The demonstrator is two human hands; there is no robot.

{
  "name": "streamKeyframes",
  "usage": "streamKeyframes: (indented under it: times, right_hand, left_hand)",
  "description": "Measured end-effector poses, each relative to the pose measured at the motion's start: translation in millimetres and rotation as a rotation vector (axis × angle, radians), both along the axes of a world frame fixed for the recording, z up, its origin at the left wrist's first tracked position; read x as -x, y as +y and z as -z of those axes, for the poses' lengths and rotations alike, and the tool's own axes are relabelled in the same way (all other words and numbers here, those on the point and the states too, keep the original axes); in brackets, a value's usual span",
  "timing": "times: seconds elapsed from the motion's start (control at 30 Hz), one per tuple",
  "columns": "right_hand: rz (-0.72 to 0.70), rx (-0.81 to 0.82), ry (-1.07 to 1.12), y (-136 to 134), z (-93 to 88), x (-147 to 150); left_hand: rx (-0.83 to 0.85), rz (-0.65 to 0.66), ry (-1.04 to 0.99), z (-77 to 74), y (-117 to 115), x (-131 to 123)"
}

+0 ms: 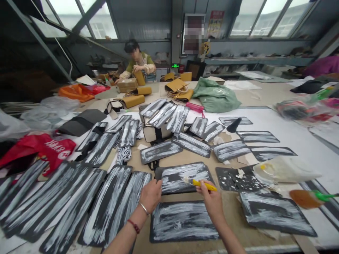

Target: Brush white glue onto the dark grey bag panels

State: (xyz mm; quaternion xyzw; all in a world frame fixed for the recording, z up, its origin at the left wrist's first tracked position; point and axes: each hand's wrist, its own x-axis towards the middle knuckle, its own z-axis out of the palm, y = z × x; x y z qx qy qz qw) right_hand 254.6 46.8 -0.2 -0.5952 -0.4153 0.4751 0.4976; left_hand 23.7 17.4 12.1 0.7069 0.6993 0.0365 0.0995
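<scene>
A dark panel (169, 180) streaked with white paste lies at the middle of the table. My left hand (151, 194) is closed on its left edge, fingertips pinching the corner. In my right hand (210, 199) is a yellow-handled brush (203, 184), its pale bristles against the streaked top of that panel. Just below lies a second coated panel (184, 222), between my forearms. To the right sits a black board (227, 179) spotted with white drops and lumps, beside a whitish container (288, 169) lying on its side.
Coated panels (106, 201) cover the left side; more lie behind and at the right (278, 213). An amber bottle with green nozzle (304, 198) lies at right. A black cone (234, 125), green bag (215, 95) and red bag (50, 150) are farther off. A person (140, 65) sits across the table.
</scene>
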Motion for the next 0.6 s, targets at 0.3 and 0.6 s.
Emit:
streamKeyframes:
  times: [0.3,0.6]
  right_hand:
    - [0.053,0.002,-0.021,13.7,3.4,-10.7]
    - [0.327,-0.093,-0.229,19.6,-21.4,-113.9]
  left_hand:
    - [0.049,-0.589,-0.92,27.1,1.6,3.5]
    - [-0.073,-0.521,-0.903,-11.0,3.0,6.1]
